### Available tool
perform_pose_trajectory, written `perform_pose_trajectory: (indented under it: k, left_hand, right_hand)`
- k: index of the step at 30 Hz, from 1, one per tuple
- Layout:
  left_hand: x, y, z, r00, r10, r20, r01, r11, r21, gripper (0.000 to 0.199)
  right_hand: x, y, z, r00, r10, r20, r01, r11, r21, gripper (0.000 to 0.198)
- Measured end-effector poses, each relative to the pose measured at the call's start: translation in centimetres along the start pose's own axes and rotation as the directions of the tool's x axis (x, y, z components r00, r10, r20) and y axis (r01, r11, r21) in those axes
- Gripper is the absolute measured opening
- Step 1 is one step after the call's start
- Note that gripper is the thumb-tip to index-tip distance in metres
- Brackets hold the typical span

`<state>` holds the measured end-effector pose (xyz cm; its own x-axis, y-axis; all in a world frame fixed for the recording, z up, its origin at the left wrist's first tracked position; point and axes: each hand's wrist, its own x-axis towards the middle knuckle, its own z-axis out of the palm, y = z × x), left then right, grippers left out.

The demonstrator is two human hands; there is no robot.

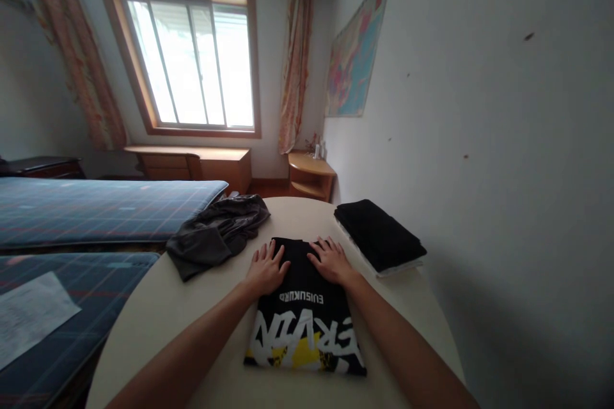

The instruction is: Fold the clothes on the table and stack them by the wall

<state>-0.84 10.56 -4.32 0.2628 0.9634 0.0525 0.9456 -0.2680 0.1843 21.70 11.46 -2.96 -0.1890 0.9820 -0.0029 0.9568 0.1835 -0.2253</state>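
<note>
A black T-shirt [302, 275] with white lettering and a yellow print lies folded into a flat rectangle on the round table, its print upside down to me. My left hand [267, 268] rests on its far left edge, fingers spread. On the far right edge lies my right hand [330, 260], also flat with the fingers apart. Neither hand grips anything. To the right is a stack of folded clothes [378, 233], black on top with a white layer below. A crumpled dark grey garment [218, 233] lies at the table's far left.
The cream round table [192, 332] stands close to the white wall [503, 204] on the right. Beds with blue plaid mattresses [105, 208] are at the left, one bearing a paper sheet [33, 316]. A wooden corner shelf [311, 166] and a desk [192, 156] stand beyond.
</note>
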Motion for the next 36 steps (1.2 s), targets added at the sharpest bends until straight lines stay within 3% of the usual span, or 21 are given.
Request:
perform_pose_trajectory:
  k: [7, 14, 25, 29, 36]
  left_hand:
    - [1.3, -0.9, -1.0, 0.998, -0.035, -0.046, 0.035, 0.999, 0.0, 0.057]
    - [4.0, -2.3, -1.8, 0.997, -0.033, -0.076, 0.027, 0.997, -0.078, 0.054]
    - [6.8, -1.9, -3.6, 0.99, -0.127, 0.055, 0.138, 0.944, -0.3, 0.03]
    - [6.7, -1.3, -4.0, 0.978, -0.167, 0.127, 0.207, 0.872, -0.443, 0.03]
    - [5.7, -0.8, -6.2, 0.961, -0.135, 0.243, 0.271, 0.643, -0.716, 0.028]
  right_hand:
    - [0.4, -0.1, -0.2, 0.985, 0.17, 0.017, -0.171, 0.985, 0.011, 0.067]
    - [1.6, 1.3, -0.4, 0.992, 0.101, -0.075, -0.099, 0.995, 0.026, 0.05]
    - [3.7, 3.3, -2.2, 0.985, 0.167, -0.047, -0.16, 0.979, 0.122, 0.032]
    - [3.5, 3.5, -3.3, 0.985, 0.169, -0.046, -0.158, 0.971, 0.182, 0.033]
    - [1.7, 2.6, -6.3, 0.986, 0.13, -0.105, -0.092, 0.948, 0.304, 0.035]
